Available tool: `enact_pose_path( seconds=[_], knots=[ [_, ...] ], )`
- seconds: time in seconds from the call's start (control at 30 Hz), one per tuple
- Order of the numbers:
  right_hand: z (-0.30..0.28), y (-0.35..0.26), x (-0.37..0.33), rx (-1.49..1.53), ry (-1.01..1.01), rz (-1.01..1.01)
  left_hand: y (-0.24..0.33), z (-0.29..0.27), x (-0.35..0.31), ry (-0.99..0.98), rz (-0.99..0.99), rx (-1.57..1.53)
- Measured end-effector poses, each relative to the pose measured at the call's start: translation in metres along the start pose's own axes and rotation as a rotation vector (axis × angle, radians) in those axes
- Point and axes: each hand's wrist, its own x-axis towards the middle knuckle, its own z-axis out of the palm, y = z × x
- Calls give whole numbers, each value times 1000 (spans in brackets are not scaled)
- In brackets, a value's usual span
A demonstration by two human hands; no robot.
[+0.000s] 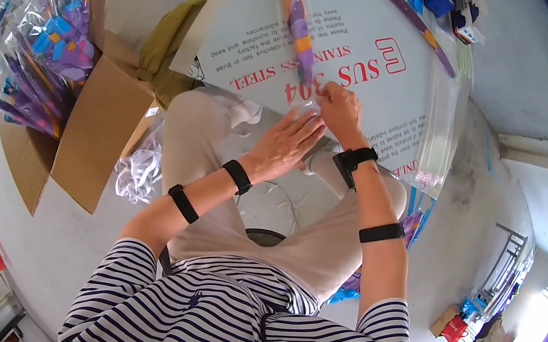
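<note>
A long, narrow clear plastic sleeve with a folded purple and orange printed item [296,22] inside lies lengthwise on a pale printed board [394,97] in front of me. My left hand [283,146] lies flat at the board's near edge, its fingers stretched out against the sleeve's near end. Right beside it, my right hand [342,114] is closed, thumb and fingers pinched at the sleeve's clear end. What exactly sits between those fingertips is partly hidden. A second long purple and orange item [418,24] lies at the board's far right.
At left stands an open cardboard box [95,134] with several bagged purple and blue items [63,39]. Clear empty sleeves [441,124] are stacked along the board's right side. White strips [140,171] lie on the floor near the box, by an olive cloth [165,49].
</note>
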Motion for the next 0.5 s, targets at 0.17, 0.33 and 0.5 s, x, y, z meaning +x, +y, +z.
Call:
enact_pose_path(
  seconds=[0.17, 0.33, 0.5],
  knots=[
    [4, 3, 2, -6, 77, -57, -8, 4, -4, -42, -17, -106],
    [-4, 31, 23, -323, 456, -216, -6, -3, 0, -80, -18, -152],
    [-63, 15, 12, 138, 471, -5, -6, -8, -3, -82, -41, -141]
  ],
)
